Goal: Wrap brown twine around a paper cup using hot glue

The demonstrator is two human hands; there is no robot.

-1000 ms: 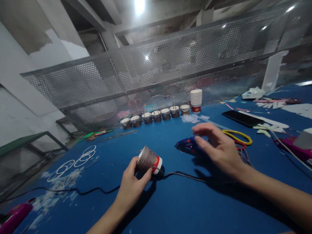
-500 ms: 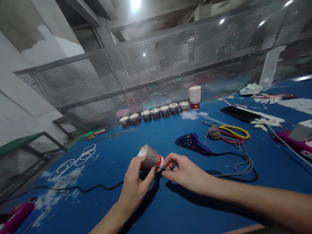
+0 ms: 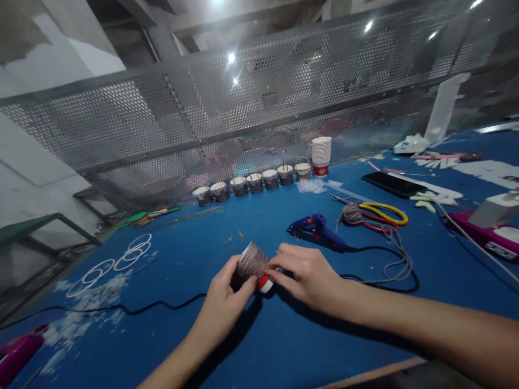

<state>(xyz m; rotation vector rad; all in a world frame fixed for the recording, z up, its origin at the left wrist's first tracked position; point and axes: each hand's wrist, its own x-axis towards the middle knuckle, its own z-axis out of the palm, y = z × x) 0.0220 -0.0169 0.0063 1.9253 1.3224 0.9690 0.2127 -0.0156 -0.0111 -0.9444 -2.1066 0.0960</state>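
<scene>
My left hand [image 3: 227, 289] grips a small paper cup [image 3: 253, 261] that lies tilted, its mouth toward the upper left. Grey yarn is wound around most of the cup's side, leaving a red band and white rim bare at the lower right. At that edge of the winding, the pinched fingertips of my right hand [image 3: 306, 274] press yarn against the cup; the strand itself is mostly hidden by the fingers. A blue hot glue gun [image 3: 317, 229] with a small red light lies beyond my right hand. Beside it rests a grey yarn ball [image 3: 352, 214] with loose loops trailing.
Several wrapped cups [image 3: 254, 183] line the back near a perforated metal screen [image 3: 243, 119]. A stack of paper cups [image 3: 321, 156] stands at their right end. Scissors [image 3: 383, 212], a black phone [image 3: 393, 185] and a power strip [image 3: 482, 229] lie right; white rings [image 3: 132, 253] lie left.
My right fingertips have moved in from the cup's base to the edge of the winding. The cup has tipped and turned slightly. The whole view has shifted a little.
</scene>
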